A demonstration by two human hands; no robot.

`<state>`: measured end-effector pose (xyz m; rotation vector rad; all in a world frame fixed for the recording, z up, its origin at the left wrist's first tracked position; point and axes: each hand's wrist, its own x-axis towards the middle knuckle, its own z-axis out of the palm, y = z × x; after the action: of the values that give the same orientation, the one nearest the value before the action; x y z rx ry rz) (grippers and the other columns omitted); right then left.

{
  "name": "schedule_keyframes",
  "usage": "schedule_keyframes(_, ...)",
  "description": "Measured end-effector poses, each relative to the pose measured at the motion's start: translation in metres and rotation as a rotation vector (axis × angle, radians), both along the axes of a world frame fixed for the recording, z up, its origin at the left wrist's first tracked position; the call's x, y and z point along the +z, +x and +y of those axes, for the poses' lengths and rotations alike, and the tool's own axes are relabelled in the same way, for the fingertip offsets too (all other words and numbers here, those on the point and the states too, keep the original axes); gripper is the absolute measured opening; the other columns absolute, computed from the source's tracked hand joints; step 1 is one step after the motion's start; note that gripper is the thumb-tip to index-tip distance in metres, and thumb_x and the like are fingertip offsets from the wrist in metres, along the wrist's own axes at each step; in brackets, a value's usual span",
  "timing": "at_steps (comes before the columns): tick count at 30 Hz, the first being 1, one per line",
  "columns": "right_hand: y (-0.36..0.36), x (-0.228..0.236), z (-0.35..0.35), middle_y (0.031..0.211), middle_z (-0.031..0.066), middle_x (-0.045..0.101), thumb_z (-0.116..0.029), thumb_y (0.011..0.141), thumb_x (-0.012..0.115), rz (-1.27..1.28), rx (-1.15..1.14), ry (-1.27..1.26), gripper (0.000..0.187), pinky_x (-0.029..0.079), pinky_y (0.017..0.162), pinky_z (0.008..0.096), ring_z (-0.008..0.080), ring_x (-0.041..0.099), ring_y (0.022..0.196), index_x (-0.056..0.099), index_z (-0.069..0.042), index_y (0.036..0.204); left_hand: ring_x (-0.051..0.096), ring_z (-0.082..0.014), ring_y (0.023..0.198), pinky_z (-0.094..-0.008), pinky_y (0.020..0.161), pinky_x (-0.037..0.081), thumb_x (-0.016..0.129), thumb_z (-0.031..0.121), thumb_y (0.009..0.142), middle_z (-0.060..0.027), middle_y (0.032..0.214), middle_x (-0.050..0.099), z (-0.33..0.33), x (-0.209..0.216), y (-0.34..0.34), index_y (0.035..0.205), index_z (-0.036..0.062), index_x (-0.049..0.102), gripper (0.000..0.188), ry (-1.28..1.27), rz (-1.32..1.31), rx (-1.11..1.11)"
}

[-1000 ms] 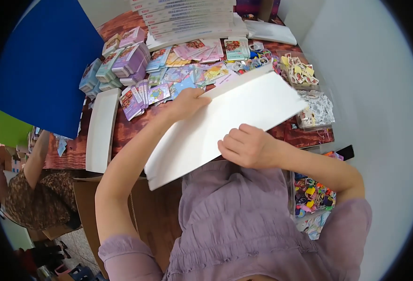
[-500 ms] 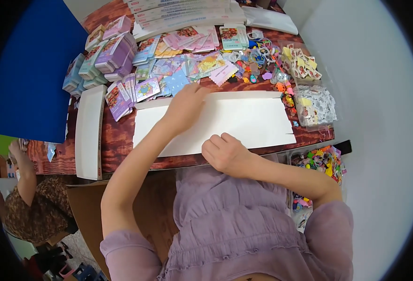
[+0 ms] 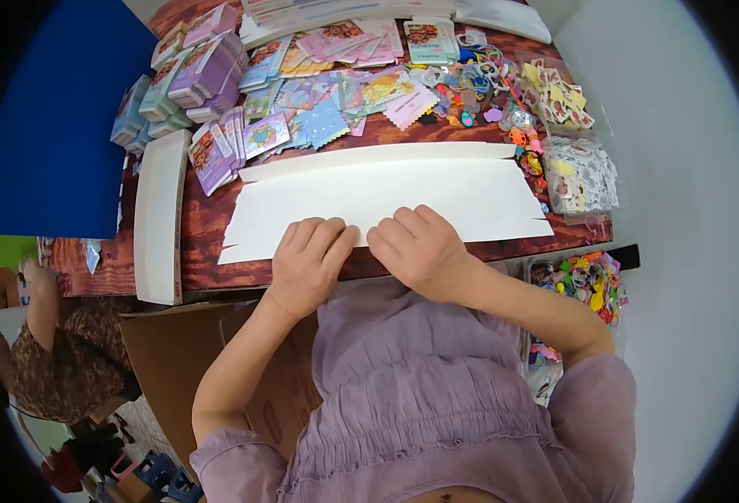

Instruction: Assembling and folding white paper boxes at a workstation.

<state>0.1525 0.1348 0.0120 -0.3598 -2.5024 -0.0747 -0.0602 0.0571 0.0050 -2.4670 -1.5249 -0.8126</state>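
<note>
Left hand [image 3: 309, 264]: gripping near edge of long white cardboard sheet [image 3: 378, 193]
Right hand [image 3: 420, 251]: same grip on that edge, just beside left
Sheet: on dark-red wood-grain counter [image 3: 200, 239], creased along far side
Left of sheet: narrow white cardboard tray [image 3: 158, 226]
Beyond sheet: pastel printed cards [image 3: 319, 122]

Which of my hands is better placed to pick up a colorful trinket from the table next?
Probably the right hand: it is nearer the colorful trinkets, spread past the white sheet toward its right end. The left hand is farther away; both hands are at the sheet's near edge.
</note>
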Motion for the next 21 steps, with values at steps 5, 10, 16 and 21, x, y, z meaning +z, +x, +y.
schedule_keyframes(5, 0.038, 0.009, 0.003, 0.086, 0.0071, 0.057, -0.014, 0.073, 0.064, -0.009, -0.048, -0.081, 0.024, 0.045, 0.065, 0.0356, 0.0235, 0.057, 0.077, 0.065, -0.003, 0.094, 0.062, -0.0238, 0.089, -0.0377, 0.078, 0.05, 0.067, 0.005, 0.077, -0.006, 0.103, 0.062, -0.019, 0.007, -0.009, 0.109, 0.0052, 0.07, 0.032, 0.01, -0.007, 0.056)
schedule_keyframes(10, 0.054, 0.014, 0.008, 0.086, 0.0081, 0.058, -0.01, 0.074, 0.066, -0.104, 0.027, -0.226, 0.018, 0.046, 0.065, 0.0383, 0.026, 0.058, 0.077, 0.063, -0.004, 0.09, 0.064, -0.0274, 0.082, -0.0391, 0.07, 0.053, 0.073, -0.001, 0.077, -0.0082, 0.095, 0.066, -0.024, 0.006, -0.005, 0.103, 0.0055, 0.073, 0.026, -0.059, -0.104, 0.001)
schedule_keyframes(16, 0.043, 0.019, 0.03, 0.085, 0.0083, 0.059, -0.013, 0.086, 0.071, -0.193, 0.042, -0.532, 0.012, 0.047, 0.067, 0.0416, 0.0294, 0.059, 0.079, 0.063, -0.004, 0.087, 0.065, -0.0309, 0.081, -0.041, 0.068, 0.053, 0.076, 0.004, 0.085, -0.01, 0.089, 0.068, -0.007, 0.015, -0.013, 0.094, 0.0041, 0.071, 0.01, -0.31, -0.247, 0.004)
schedule_keyframes(21, 0.048, -0.031, 0.051, 0.083, 0.01, 0.063, -0.016, 0.086, 0.074, -0.233, 0.057, -0.861, 0.015, 0.048, 0.068, 0.0403, 0.0311, 0.062, 0.078, 0.066, -0.004, 0.089, 0.067, -0.0277, 0.078, -0.0386, 0.068, 0.054, 0.073, 0.007, 0.091, -0.0105, 0.082, 0.068, 0.01, -0.021, -0.018, 0.095, 0.001, 0.072, 0.007, -0.611, -0.308, -0.053)
